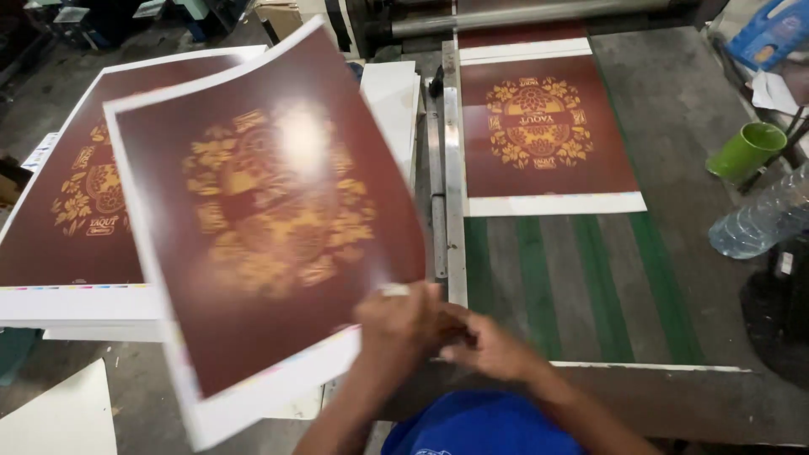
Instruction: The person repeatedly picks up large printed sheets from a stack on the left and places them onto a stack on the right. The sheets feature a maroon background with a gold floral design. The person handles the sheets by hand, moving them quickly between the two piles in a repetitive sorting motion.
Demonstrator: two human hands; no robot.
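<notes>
A large dark red printed sheet (270, 219) with a gold floral emblem and white margins is lifted and tilted over the table, blurred by motion. My left hand (394, 327) is shut on its lower right edge. My right hand (490, 345) presses against the left hand with curled fingers; whether it grips the sheet is hidden. Under the lifted sheet, at the left, lies a stack of matching sheets (72, 244). Another matching sheet (548, 126) lies flat on the machine bed to the right.
A metal guide rail (455, 211) divides the stack from the bed with its green belts (590, 278). A roller (522, 15) spans the far end. At the right stand a green mug (746, 152), a plastic bottle (758, 223) and a blue carton (775, 34).
</notes>
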